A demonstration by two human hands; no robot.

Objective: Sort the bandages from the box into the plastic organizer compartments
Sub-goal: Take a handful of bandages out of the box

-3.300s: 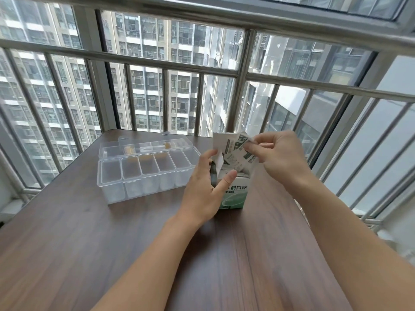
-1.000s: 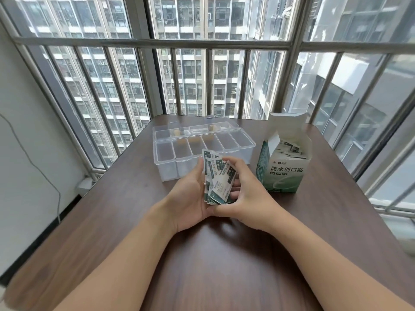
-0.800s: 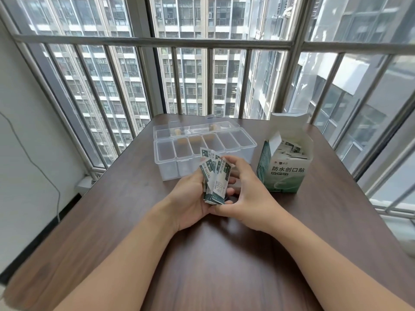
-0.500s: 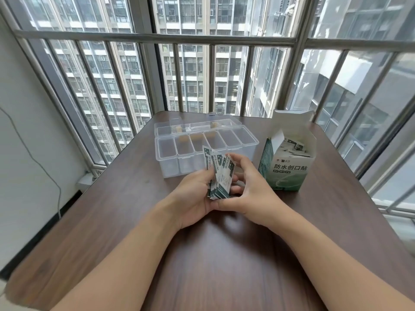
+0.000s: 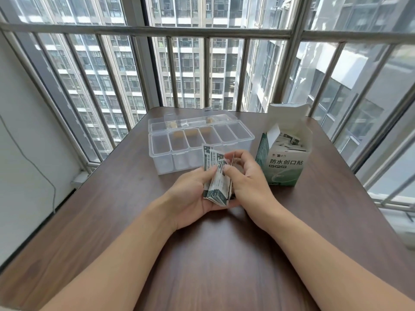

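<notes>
Now that a stack of bandages (image 5: 215, 176) has left the box (image 5: 283, 158) at right, both hands hold it, left hand (image 5: 195, 194) cupping, right hand (image 5: 246, 176) fingers pinching; the organizer (image 5: 199, 145) compartments beyond await sorting.

Dark wood-grain table (image 5: 224, 254) set in a glazed corner. Metal window bars (image 5: 206, 72) on two sides; high-rise blocks (image 5: 186, 63) beyond. White wall (image 5: 20, 142) at left, thin cable (image 5: 42, 173) trailing down. Daylight, flat.
</notes>
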